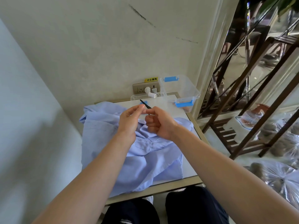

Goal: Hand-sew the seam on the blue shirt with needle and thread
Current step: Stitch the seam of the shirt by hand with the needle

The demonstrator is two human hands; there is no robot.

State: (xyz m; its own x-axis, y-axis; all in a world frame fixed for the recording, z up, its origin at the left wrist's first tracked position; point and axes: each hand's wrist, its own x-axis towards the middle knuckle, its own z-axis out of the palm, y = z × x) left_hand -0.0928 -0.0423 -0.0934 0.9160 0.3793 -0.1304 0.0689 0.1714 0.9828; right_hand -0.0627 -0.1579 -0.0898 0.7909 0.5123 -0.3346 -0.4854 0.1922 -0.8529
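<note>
The blue shirt (145, 160) lies crumpled on a small white table (187, 152). Both hands are raised just above its collar. My left hand (129, 120) has thumb and fingertips pinched together, apparently on thread too fine to make out. My right hand (157, 123) is curled into a fist, its fingertip meeting the left fingertips. A black pointed tool (145, 103), like small scissors, sticks out from the top of that fist, pointing away. A short white thread (156, 140) shows on the shirt below the right wrist. I cannot see the needle.
A clear plastic box (186, 89) with blue latches stands at the table's back right, its lid (137, 97) beside it. Behind is a wall socket (145, 88) with white plugs. A dark wooden rack (242, 110) and plastic bags (278, 177) are on the right. My knees are under the table's front edge.
</note>
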